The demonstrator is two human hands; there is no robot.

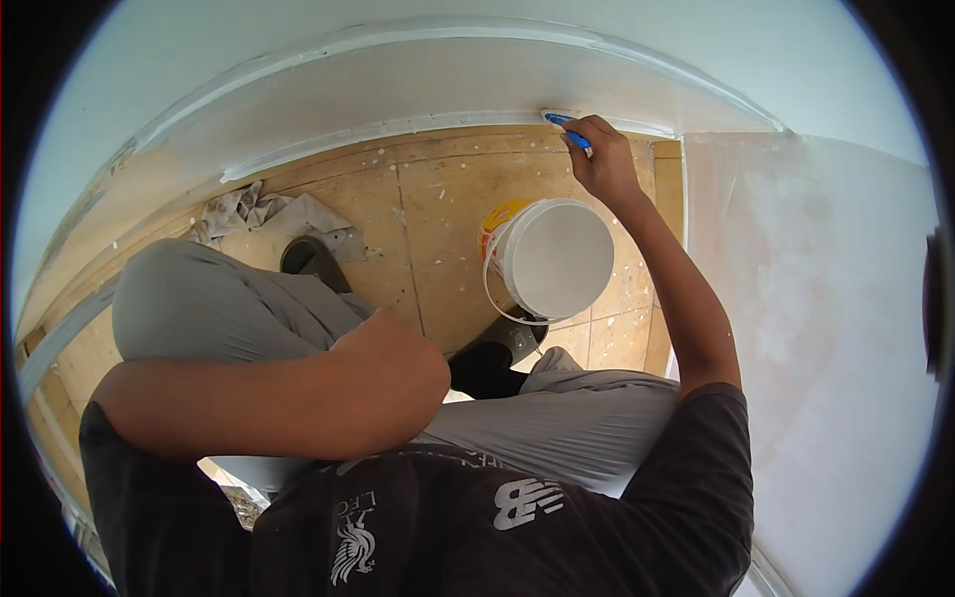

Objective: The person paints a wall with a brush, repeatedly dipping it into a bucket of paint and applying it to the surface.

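Note:
My right hand [605, 164] is closed around the blue handle of a small paintbrush [569, 129]. The brush tip meets the lower edge of the skirting board [418, 99], just above the floor tiles. Below that hand a white bucket [562, 261] with a yellow label and a white wire-like handle stands on the floor, its pale round top facing up. My left arm lies folded across my body, and my left hand [398, 343] rests near my left knee; its fingers are hidden from view.
A crumpled, stained cloth [288, 219] lies on the tan tiled floor [438, 219], which carries white paint specks. My dark shoes [316, 261] flank the floor between my bent legs. A whitish wall [796, 298] rises close on the right, meeting the skirting at a corner.

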